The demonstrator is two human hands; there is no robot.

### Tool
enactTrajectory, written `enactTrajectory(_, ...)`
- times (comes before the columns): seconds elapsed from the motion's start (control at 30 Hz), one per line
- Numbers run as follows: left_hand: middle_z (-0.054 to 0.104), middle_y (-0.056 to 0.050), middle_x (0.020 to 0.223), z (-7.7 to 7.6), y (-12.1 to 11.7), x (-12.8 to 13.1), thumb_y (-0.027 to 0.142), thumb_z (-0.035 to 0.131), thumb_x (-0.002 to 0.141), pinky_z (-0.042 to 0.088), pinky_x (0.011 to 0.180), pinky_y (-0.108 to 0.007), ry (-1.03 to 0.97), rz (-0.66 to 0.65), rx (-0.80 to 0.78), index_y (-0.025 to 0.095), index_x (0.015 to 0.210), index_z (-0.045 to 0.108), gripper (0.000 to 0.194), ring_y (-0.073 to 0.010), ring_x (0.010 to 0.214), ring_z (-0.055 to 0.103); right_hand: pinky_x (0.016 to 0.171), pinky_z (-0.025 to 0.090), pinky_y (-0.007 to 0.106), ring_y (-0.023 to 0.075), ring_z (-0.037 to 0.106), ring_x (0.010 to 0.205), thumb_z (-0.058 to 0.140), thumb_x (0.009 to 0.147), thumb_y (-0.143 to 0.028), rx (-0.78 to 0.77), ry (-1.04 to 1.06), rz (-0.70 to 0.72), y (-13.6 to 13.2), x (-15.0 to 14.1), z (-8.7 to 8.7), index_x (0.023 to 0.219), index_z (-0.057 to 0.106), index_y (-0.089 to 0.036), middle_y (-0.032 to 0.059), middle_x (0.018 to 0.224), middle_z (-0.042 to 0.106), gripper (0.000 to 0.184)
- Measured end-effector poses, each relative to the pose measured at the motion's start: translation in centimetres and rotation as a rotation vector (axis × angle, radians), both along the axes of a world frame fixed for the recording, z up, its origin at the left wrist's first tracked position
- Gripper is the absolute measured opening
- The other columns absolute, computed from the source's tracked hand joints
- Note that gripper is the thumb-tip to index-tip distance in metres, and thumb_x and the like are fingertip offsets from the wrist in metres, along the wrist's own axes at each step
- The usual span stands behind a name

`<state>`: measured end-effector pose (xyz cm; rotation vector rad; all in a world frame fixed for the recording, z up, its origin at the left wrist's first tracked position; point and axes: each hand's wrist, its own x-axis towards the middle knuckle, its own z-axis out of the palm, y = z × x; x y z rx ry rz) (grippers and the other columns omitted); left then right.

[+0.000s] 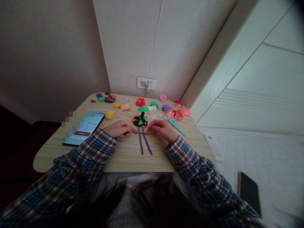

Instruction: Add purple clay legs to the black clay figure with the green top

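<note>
Two long purple clay strips (146, 144) lie side by side on the table, with a short purple crosspiece between them near the top. My left hand (121, 129) points its index finger at the left strip, its other fingers curled and holding nothing. On the other side, my right hand (162, 129) has its thumb and fingers drawn together beside the right strip; anything between the fingertips is too small to make out. Just beyond the strips sits a clay model, a black base (136, 121) with orange edging, bearing a dark trunk and a green clay top (143, 109).
A phone (83, 129) lies at the left. Yellow clay (109, 115), a brown clay figure (109, 97), and bagged red (140, 102), purple (166, 107) and orange clay (178, 114) line the back. Turquoise tools (177, 127) lie right; a wall socket (146, 83) is behind.
</note>
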<state>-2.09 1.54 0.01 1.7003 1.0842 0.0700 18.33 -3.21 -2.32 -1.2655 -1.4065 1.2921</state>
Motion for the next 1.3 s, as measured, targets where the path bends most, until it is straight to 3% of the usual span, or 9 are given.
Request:
enactTrajectory(0.17, 0.034, 0.004, 0.049, 0.44, -0.42, 0.22, 0.030, 0.043, 0.074, 0.020, 0.034, -0.018, -0.034, -0.007, -0.046, 0.016, 0.086, 0.067, 0.030, -0.0045, 0.036, 0.025, 0.080, 0.052, 0.031, 0.0142, 0.066, 0.073, 0.046, 0.071, -0.006, -0.056, 0.078, 0.016, -0.17, -0.17, 0.47, 0.062, 0.055, -0.016, 0.0000, 0.073, 0.064, 0.017)
enactTrajectory(0.4, 0.034, 0.005, 0.047, -0.17, -0.05, -0.09, 0.024, 0.042, 0.073, 0.018, 0.032, -0.017, -0.153, 0.009, -0.090, 0.015, 0.089, 0.067, 0.031, -0.0045, 0.034, 0.023, 0.078, 0.052, 0.031, 0.0145, 0.066, 0.070, 0.048, 0.069, -0.006, -0.044, 0.119, 0.003, 0.00, -0.13, 0.22, 0.061, 0.055, -0.016, -0.0008, 0.069, 0.063, 0.015)
enactTrajectory(0.7, 0.036, 0.005, 0.046, 0.50, -0.59, 0.41, 0.016, 0.049, 0.072, 0.017, 0.032, -0.014, -0.135, 0.186, -0.215, 0.011, 0.083, 0.067, 0.022, -0.0035, 0.033, 0.026, 0.077, 0.052, 0.030, 0.0151, 0.066, 0.071, 0.050, 0.068, -0.010, -0.046, 0.144, 0.034, 0.11, 0.11, -0.10, 0.062, 0.056, -0.016, -0.0005, 0.071, 0.063, 0.010)
enactTrajectory(0.93, 0.036, 0.005, 0.043, 0.17, -0.51, 0.37, 0.015, 0.048, 0.071, 0.017, 0.031, -0.015, -0.156, 0.189, -0.207, 0.013, 0.081, 0.068, 0.022, -0.0042, 0.031, 0.025, 0.079, 0.052, 0.031, 0.0149, 0.065, 0.072, 0.049, 0.070, -0.010, -0.034, 0.103, 0.034, 0.15, 0.12, 0.00, 0.064, 0.056, -0.016, 0.0001, 0.073, 0.063, 0.011)
enactTrajectory(1.1, 0.031, 0.007, 0.040, 0.01, -0.66, 0.54, 0.014, 0.045, 0.072, 0.018, 0.031, -0.016, -0.190, 0.158, -0.025, 0.013, 0.086, 0.066, 0.026, -0.0057, 0.032, 0.025, 0.075, 0.050, 0.027, 0.0132, 0.064, 0.071, 0.049, 0.071, -0.011, 0.107, -0.075, 0.031, 0.09, 0.04, -0.06, 0.068, 0.056, -0.015, 0.0007, 0.075, 0.062, 0.009)
enactTrajectory(1.3, 0.034, 0.006, 0.042, -0.23, -0.97, 0.71, 0.014, 0.041, 0.070, 0.021, 0.035, -0.020, -0.142, 0.010, 0.266, 0.013, 0.101, 0.063, 0.038, -0.0090, 0.035, 0.032, 0.046, 0.040, 0.019, 0.0050, 0.049, 0.045, 0.046, 0.075, -0.013, 0.199, -0.342, 0.090, -0.38, -0.29, 0.22, 0.084, 0.061, -0.015, -0.0001, 0.079, 0.062, 0.017)
